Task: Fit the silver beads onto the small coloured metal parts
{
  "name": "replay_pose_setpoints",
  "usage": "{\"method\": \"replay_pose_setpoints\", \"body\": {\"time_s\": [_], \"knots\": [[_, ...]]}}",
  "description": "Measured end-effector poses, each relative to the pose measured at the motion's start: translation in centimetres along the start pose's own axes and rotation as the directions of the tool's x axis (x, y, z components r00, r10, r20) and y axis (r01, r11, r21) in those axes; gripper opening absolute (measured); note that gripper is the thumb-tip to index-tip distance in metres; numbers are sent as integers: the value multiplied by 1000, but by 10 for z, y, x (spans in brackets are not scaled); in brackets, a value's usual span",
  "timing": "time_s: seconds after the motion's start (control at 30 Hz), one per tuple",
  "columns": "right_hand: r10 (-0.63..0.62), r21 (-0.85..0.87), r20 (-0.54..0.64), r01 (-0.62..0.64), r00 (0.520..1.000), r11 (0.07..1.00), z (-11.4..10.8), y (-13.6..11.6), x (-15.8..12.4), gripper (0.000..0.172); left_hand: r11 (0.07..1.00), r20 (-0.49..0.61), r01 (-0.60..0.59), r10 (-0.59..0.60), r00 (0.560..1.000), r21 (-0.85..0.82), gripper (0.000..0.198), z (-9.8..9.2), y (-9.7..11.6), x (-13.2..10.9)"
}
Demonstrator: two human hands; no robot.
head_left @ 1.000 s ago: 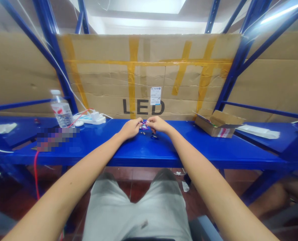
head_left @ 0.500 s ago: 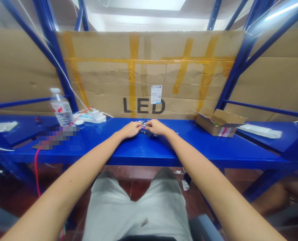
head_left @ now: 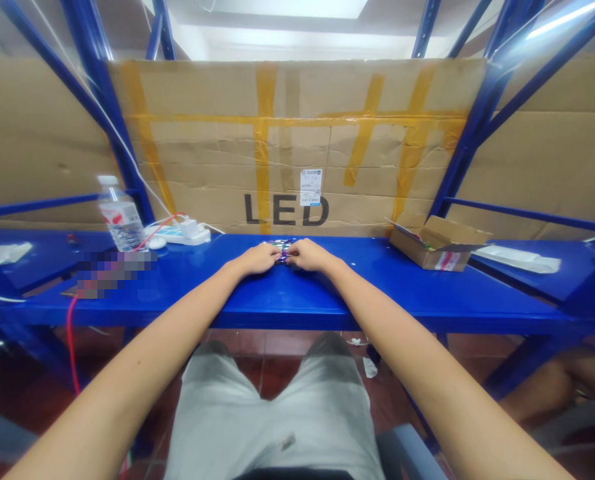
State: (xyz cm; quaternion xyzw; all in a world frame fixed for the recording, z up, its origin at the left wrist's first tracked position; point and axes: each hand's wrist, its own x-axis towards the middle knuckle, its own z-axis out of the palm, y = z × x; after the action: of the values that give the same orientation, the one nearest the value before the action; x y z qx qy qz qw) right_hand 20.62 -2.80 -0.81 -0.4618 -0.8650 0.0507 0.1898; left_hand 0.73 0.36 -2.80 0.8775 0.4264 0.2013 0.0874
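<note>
Both my hands rest on the blue shelf [head_left: 287, 300] straight ahead, knuckles up and nearly touching. My left hand [head_left: 258, 258] is closed, its fingertips pinched at a small cluster of purple and metallic parts [head_left: 279, 248]. My right hand [head_left: 308, 255] is closed too, pinching the same cluster from the right. The parts are tiny and largely covered by my fingers, so I cannot name them. They lie just in front of the taped cardboard sheet [head_left: 297, 147] marked LED.
A water bottle [head_left: 119, 217] and a white power strip [head_left: 180, 233] with a red cable stand at the left. A pixelated patch covers something near them. An open small cardboard box [head_left: 435, 243] sits at the right, a white flat packet [head_left: 517, 259] beyond it. Blue rack uprights frame the shelf.
Both hands have lowered onto the shelf and drawn closer together over the small parts. The loose bits seen below the right hand are now hidden.
</note>
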Motion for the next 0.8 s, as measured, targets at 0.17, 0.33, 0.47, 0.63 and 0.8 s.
{"method": "replay_pose_setpoints", "body": {"time_s": [0.17,0.33,0.47,0.63,0.8], "knots": [[-17,20,-24,17,1000,1000,-2,1,0,13,988,26,22,-18,1000,-155,30,1,-5,5],[-49,-13,-66,48,997,999,-1,4,2,17,880,85,146,-120,989,-451,30,3,-8,9],[-71,13,-131,74,989,997,0,7,3,15,738,169,289,-235,957,-609,28,-1,2,7],[-103,81,-229,124,968,989,-1,9,3,18,598,228,342,-261,938,-725,27,-12,11,1],[-124,115,-279,161,952,980,0,11,4,21,539,227,296,-192,955,-789,23,-15,9,-2]]}}
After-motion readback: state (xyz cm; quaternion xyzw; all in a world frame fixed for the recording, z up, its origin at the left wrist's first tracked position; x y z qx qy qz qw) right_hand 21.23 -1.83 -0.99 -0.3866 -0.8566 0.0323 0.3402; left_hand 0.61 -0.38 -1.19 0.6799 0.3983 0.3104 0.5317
